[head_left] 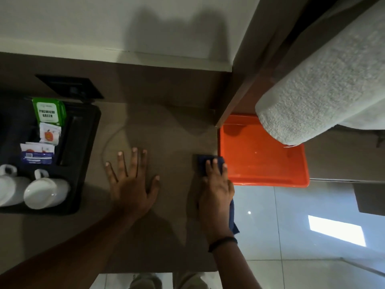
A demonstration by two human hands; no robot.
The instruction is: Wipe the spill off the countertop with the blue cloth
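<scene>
The brown countertop (166, 126) fills the middle of the head view. A faint curved wet outline of the spill (108, 142) shows on it, left of centre. My left hand (131, 184) lies flat on the counter with fingers spread, holding nothing, just right of that outline. My right hand (216, 188) presses down on the dark blue cloth (203, 163) at the counter's right edge. Part of the cloth hangs off the edge below my palm. The cloth lies apart from the wet outline, right beside the orange tray.
An orange tray (266, 163) sits just past the counter's right edge, lower down. A rolled white towel (325, 84) overhangs it. At the left a black tray (83, 142) holds two white cups (45, 190), tea sachets and a green box (49, 112). Glossy floor tiles lie at bottom right.
</scene>
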